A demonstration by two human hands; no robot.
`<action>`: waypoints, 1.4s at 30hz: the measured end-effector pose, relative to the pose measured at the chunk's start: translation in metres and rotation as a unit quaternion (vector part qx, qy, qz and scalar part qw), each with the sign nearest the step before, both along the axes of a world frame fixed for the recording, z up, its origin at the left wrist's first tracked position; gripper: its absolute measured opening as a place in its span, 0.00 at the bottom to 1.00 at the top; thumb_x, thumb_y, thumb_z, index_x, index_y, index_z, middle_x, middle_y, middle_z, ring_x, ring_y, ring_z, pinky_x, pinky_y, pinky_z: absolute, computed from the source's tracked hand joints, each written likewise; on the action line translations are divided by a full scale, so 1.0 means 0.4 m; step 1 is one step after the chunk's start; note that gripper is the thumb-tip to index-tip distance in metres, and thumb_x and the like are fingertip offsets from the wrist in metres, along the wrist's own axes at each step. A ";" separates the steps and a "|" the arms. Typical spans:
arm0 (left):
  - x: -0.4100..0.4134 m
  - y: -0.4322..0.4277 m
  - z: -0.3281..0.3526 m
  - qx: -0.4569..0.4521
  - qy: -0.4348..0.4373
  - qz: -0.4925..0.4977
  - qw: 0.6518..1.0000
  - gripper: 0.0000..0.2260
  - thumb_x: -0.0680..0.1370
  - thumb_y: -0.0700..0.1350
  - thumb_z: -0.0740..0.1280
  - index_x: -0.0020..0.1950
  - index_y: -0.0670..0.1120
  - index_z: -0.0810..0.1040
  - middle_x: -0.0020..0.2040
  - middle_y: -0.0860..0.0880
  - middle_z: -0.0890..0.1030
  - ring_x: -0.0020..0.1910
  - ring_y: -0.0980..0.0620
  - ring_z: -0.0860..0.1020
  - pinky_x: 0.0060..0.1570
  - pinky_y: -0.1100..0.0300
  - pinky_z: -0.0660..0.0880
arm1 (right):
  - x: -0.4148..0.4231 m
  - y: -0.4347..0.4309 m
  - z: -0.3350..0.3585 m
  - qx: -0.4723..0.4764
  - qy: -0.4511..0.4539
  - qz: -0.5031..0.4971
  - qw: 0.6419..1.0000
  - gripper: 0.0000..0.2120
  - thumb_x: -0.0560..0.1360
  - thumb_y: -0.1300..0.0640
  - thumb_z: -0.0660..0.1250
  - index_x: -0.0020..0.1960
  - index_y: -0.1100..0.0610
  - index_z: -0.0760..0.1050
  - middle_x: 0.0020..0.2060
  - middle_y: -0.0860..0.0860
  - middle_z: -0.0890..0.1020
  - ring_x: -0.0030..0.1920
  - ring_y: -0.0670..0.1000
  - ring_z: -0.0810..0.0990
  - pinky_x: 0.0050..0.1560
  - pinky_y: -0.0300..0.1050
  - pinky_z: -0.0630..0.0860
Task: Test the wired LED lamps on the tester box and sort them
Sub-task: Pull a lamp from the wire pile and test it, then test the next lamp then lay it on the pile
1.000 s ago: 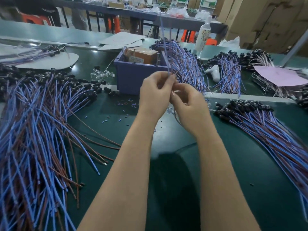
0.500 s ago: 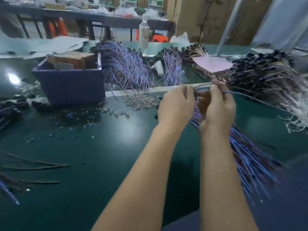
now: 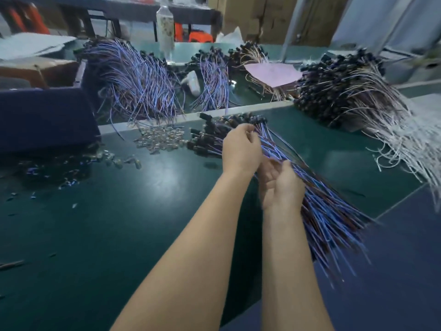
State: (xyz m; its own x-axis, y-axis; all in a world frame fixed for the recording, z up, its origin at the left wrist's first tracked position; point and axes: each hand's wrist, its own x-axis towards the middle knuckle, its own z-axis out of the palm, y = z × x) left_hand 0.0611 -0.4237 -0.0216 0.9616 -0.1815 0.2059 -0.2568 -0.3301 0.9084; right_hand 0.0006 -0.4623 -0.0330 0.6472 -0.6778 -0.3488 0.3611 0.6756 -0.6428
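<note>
One lamp pile, 4 o'clock: lay wires parallel, heads together.
Left hand: curled, grip unclear.
Right hand: open.

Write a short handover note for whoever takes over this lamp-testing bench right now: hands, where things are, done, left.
Left hand: fingers curled over the lamp heads; a grip is too blurred to confirm.
Right hand: open, against the wires.
Both are at the blue-and-brown wired pile on the green table; the blue bin stands at the left.
Done: cannot tell.
Left: likely pick a lamp, test it, sort it; no tester box is plainly identifiable.
</note>
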 end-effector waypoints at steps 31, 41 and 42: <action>-0.043 1.001 0.078 -0.507 0.022 0.451 0.734 0.11 0.81 0.42 0.53 0.49 0.48 0.75 0.42 0.51 0.77 0.35 0.56 0.74 0.33 0.64 0.69 | 0.137 0.959 0.009 -0.630 0.003 0.461 0.625 0.12 0.77 0.59 0.61 0.58 0.54 0.78 0.50 0.53 0.83 0.51 0.52 0.80 0.49 0.44 0.75; -0.036 1.075 0.072 -0.518 0.028 0.490 0.701 0.08 0.80 0.40 0.54 0.49 0.45 0.73 0.42 0.52 0.74 0.38 0.57 0.74 0.33 0.65 0.70 | 0.159 1.067 0.014 -0.699 0.095 0.476 0.524 0.12 0.78 0.56 0.60 0.55 0.54 0.80 0.56 0.55 0.80 0.58 0.58 0.75 0.58 0.50 0.70; -0.035 1.072 0.072 -0.515 0.028 0.493 0.701 0.08 0.80 0.40 0.54 0.48 0.45 0.73 0.41 0.52 0.74 0.37 0.57 0.74 0.33 0.65 0.70 | 0.156 1.063 0.012 -0.681 0.087 0.470 0.554 0.11 0.77 0.57 0.61 0.51 0.57 0.81 0.51 0.56 0.82 0.54 0.57 0.77 0.56 0.50 0.72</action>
